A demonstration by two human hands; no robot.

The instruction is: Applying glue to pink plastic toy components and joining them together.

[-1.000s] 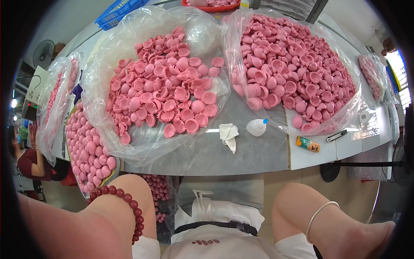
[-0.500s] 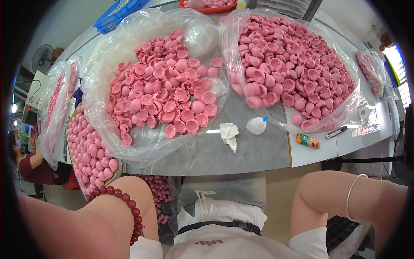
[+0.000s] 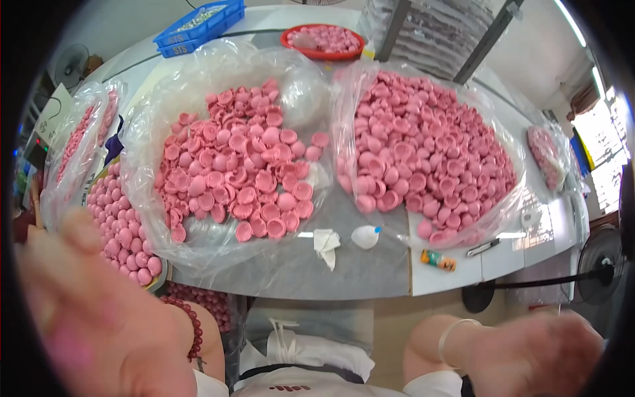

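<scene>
Close up at the lower left, my left hand is smeared by motion. A pink blur shows near its palm, too unclear to name. The red bead bracelet lies behind this hand. My right hand, also blurred, is raised at the lower right beyond a pale bangle; its fingers cannot be made out. Pink half-shells lie loose on an opened clear plastic bag on the table. To their right, a second bag holds a bigger heap of pink half-shells. Closed pink balls fill a tray at the left.
Along the table's front lie a crumpled white tissue, a small white bottle with a blue tip, an orange-green tube and a cutter knife. Farther back stand blue crates and a red basin. A black fan is at right.
Both hands have come into view, the left at lower left and the right at lower right. The view has shifted, so the table sits lower and more of the background shows.
</scene>
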